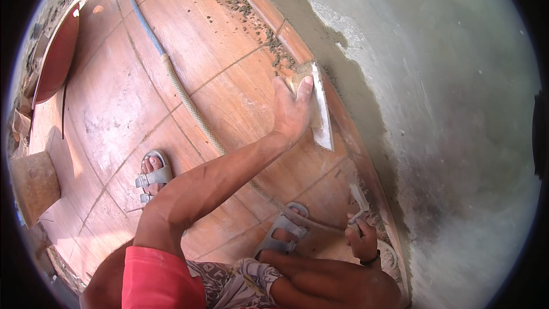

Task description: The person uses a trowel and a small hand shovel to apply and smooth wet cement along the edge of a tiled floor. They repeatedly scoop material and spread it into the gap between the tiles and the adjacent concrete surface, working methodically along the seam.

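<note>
My left hand reaches forward and is closed on the handle of a flat plastering float. The float's pale, mortar-smeared edge stands against the narrow skirting tiles at the foot of the wall. Lower right, my right hand grips a small trowel with a bent metal neck, its blade pointing away from me beside the skirting. Part of the trowel's handle is hidden by my fingers. Damp grey mortar runs in a band along the wall just above the skirting.
A grey wall curves along the right. Mortar crumbs lie on the tiled floor by the skirting. A hose crosses the floor and passes under my left arm. At left are a red pan and a brownish bucket.
</note>
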Demonstrator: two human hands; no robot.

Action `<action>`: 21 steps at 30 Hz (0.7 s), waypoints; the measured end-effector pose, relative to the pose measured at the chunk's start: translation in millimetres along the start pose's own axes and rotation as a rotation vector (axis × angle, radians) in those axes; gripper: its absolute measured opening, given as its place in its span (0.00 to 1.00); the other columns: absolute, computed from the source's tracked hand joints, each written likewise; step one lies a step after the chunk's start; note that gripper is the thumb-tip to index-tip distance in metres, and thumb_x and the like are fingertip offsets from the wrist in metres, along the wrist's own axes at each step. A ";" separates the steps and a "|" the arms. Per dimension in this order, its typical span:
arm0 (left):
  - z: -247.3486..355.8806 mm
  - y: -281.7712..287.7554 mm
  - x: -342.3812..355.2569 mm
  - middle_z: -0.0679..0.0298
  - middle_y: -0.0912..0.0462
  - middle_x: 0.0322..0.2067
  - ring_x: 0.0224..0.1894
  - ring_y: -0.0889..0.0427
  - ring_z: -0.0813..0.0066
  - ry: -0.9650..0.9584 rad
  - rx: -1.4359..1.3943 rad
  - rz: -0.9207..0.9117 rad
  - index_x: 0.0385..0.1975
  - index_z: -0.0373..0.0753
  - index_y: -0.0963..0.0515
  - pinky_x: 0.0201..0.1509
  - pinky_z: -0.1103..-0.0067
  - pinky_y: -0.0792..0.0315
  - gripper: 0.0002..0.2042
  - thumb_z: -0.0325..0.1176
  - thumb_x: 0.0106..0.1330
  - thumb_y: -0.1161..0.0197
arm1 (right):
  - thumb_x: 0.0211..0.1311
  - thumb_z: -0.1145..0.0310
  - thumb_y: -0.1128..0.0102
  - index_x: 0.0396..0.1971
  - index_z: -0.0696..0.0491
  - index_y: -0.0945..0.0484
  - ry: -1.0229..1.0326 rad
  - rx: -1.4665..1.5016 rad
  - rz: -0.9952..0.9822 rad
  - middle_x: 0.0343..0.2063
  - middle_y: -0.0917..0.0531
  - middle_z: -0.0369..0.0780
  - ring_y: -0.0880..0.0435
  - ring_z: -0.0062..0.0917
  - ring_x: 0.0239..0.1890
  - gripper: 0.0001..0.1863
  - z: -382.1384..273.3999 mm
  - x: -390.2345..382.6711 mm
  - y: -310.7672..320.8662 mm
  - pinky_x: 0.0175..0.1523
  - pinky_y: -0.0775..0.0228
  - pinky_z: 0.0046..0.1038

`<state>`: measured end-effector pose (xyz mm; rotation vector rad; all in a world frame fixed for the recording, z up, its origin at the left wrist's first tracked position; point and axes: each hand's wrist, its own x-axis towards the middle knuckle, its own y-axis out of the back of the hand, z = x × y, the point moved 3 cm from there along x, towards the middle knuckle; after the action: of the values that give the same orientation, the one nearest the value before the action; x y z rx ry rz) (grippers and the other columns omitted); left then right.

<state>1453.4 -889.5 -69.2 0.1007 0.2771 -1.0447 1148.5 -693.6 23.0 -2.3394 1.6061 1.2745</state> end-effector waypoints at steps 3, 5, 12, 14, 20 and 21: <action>14.0 -48.7 3.1 0.41 0.24 0.38 0.41 0.21 0.51 -0.053 -0.199 0.106 0.49 0.29 0.42 0.50 0.65 0.30 0.21 0.40 0.71 0.45 | 0.61 0.67 0.42 0.52 0.63 0.25 -0.145 0.056 0.000 0.18 0.23 0.35 0.27 0.14 0.18 0.22 32.8 -20.0 -2.6 0.26 0.32 0.20; 13.5 -76.8 -6.6 0.40 0.25 0.38 0.42 0.22 0.49 -0.064 -0.135 0.166 0.50 0.30 0.42 0.49 0.64 0.31 0.21 0.39 0.71 0.45 | 0.61 0.67 0.42 0.52 0.63 0.25 -0.240 0.063 0.019 0.17 0.24 0.34 0.27 0.14 0.18 0.21 50.1 -36.2 -7.3 0.25 0.33 0.20; -10.4 -123.6 -105.9 0.44 0.30 0.41 0.45 0.27 0.54 0.055 -0.110 0.086 0.49 0.28 0.41 0.52 0.65 0.33 0.20 0.39 0.71 0.46 | 0.62 0.66 0.43 0.49 0.61 0.24 -0.465 0.111 0.103 0.16 0.25 0.34 0.28 0.14 0.17 0.19 95.6 -62.5 -13.9 0.23 0.36 0.22; -26.3 -137.7 -159.0 0.44 0.29 0.41 0.44 0.26 0.55 0.253 -0.174 -0.175 0.51 0.29 0.41 0.51 0.65 0.32 0.21 0.39 0.71 0.45 | 0.61 0.66 0.43 0.47 0.61 0.24 -0.557 0.115 0.042 0.16 0.25 0.34 0.28 0.14 0.17 0.17 112.5 -63.5 -12.4 0.23 0.36 0.22; -42.4 -94.7 -172.1 0.42 0.24 0.40 0.44 0.22 0.49 0.208 -0.209 -0.167 0.54 0.31 0.40 0.49 0.64 0.30 0.22 0.40 0.70 0.44 | 0.61 0.61 0.41 0.45 0.59 0.24 -0.603 -0.026 -0.043 0.16 0.25 0.34 0.28 0.16 0.18 0.18 95.3 -64.4 -22.9 0.24 0.35 0.24; -44.9 -85.8 -142.4 0.44 0.24 0.39 0.42 0.22 0.52 0.129 -0.174 -0.074 0.53 0.31 0.40 0.49 0.65 0.30 0.22 0.40 0.71 0.44 | 0.61 0.61 0.41 0.45 0.58 0.24 -0.598 -0.047 -0.042 0.17 0.25 0.34 0.28 0.16 0.19 0.18 96.7 -66.7 -22.8 0.25 0.34 0.24</action>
<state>1304.2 -803.5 -69.1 0.0013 0.4903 -1.0852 1099.7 -588.9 -8.2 -1.7409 1.3252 1.7859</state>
